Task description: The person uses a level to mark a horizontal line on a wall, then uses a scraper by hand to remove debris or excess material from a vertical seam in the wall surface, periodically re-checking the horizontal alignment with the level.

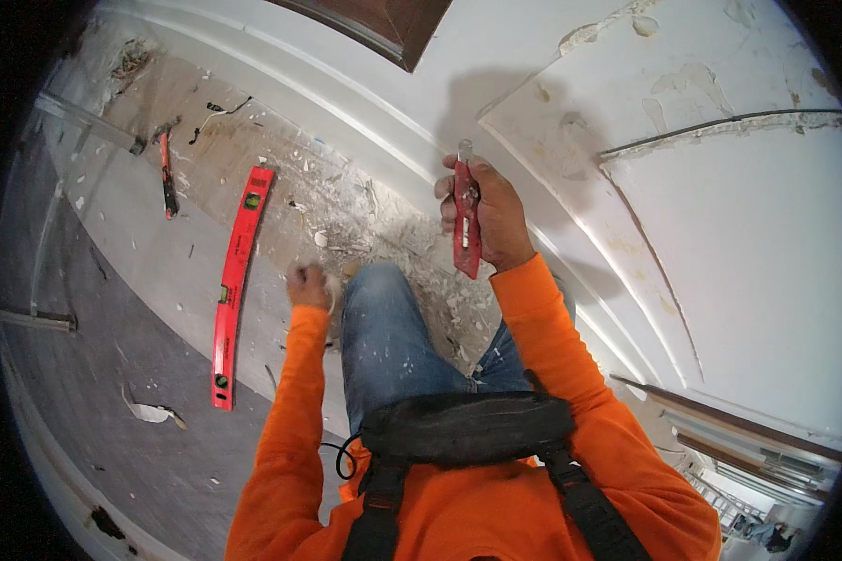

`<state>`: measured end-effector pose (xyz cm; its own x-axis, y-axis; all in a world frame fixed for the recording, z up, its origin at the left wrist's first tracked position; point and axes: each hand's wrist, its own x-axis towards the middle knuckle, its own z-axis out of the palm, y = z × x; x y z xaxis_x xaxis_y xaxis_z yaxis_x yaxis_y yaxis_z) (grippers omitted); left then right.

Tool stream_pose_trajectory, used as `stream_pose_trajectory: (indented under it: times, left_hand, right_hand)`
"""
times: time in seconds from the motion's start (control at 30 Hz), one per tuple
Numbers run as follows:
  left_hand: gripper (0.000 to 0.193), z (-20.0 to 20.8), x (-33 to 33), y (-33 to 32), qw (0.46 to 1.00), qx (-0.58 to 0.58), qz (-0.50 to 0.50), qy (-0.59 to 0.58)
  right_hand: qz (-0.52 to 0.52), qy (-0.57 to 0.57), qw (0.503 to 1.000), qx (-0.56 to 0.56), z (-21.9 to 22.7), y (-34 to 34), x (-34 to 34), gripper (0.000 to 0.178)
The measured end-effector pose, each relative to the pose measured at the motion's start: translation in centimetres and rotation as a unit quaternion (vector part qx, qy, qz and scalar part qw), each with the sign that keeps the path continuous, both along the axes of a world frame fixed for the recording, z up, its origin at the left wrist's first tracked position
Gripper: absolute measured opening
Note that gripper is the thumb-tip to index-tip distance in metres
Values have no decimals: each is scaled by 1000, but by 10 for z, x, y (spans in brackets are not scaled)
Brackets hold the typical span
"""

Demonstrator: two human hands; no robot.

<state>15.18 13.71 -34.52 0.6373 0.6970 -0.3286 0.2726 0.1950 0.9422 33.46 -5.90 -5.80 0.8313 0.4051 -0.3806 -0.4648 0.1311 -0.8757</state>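
My right hand is closed around a red utility knife, held upright in front of the white wall. The knife's metal tip points up, and white dust marks its handle. My left hand hangs low beside my left knee, over the debris on the floor. Its fingers look curled in and slightly blurred; whatever they may hold is hidden. Left of that hand, a long red spirit level lies on the floor with its green vials showing.
A hammer with an orange and black handle lies far left, near a short black cable. Metal legs stand at the left edge. A white baseboard borders the wall, which has a cut groove and broken plaster.
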Motion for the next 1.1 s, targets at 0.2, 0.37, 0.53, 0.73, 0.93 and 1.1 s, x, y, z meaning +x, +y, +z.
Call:
stream_pose_trajectory:
  times: [0.2, 0.37, 0.53, 0.73, 0.93, 1.1]
  left_hand:
    - [21, 169, 150, -54, 950, -113, -165, -239]
    - [28, 232, 166, -91, 933, -134, -254, -217]
    - [39, 249, 123, -102, 910, -253, -294, -148]
    - [56, 245, 133, -87, 876, -331, -320, -141]
    - [51, 264, 171, -79, 857, -231, -448, -109]
    - [47, 271, 185, -98, 840, -284, -429, -171]
  right_hand:
    - [17, 3, 1000, 8, -2, -16, 16, 42]
    - [-100, 68, 992, 48, -2, -21, -1, 39]
    - [-172, 19, 985, 24, 6, -22, -20, 24]
    - [-171, 32, 983, 50, 4, -6, -13, 24]
    - [-176, -9, 984, 30, -4, 2, -13, 22]
    - [-140, -230, 955, -127, 0, -4, -7, 22]
